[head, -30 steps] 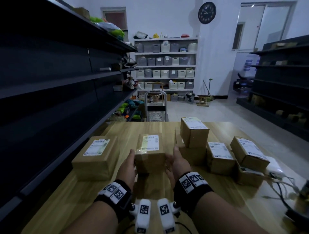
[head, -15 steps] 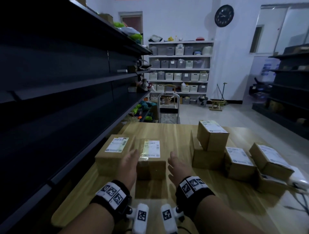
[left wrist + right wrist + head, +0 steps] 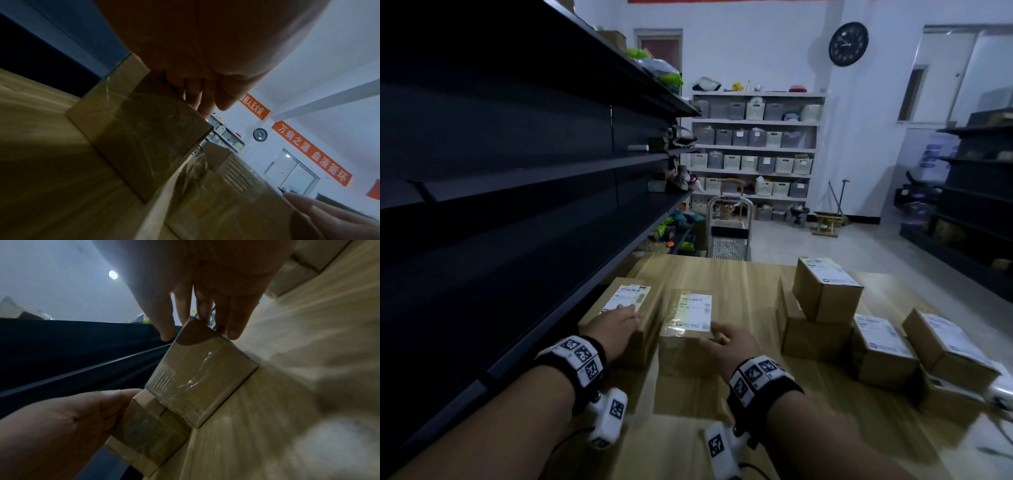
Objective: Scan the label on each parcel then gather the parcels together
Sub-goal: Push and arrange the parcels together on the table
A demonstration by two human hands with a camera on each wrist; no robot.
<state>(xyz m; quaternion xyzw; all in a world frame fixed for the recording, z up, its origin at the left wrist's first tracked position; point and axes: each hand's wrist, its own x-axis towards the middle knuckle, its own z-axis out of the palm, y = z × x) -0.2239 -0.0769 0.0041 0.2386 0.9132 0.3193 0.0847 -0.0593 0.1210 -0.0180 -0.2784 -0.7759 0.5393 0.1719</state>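
Two brown parcels with white labels lie side by side at the left of the wooden table point(image 3: 739, 284). My left hand point(image 3: 626, 313) rests flat on top of the left parcel point(image 3: 643, 329), fingers over the near end of its label. My right hand point(image 3: 717, 337) touches the near right corner of the middle parcel point(image 3: 685, 346) with fairly straight fingers. In the right wrist view the right hand point(image 3: 197, 331) spans that parcel's point(image 3: 201, 369) far edge, and the left parcel point(image 3: 148, 434) sits beside it. In the left wrist view the fingers point(image 3: 205, 100) lie on the left parcel point(image 3: 139, 138).
Several more labelled parcels sit grouped at the right, one stacked parcel point(image 3: 825, 291) on top of another. A white device point(image 3: 1001, 390) with cables lies at the table's right edge. Dark shelving point(image 3: 517, 205) runs close along the left. A trolley point(image 3: 729, 233) stands beyond the table.
Both hands set the middle parcel down beside the left one and let go. The left hand then moved onto the left parcel, and the right hand came back to the middle parcel's corner.
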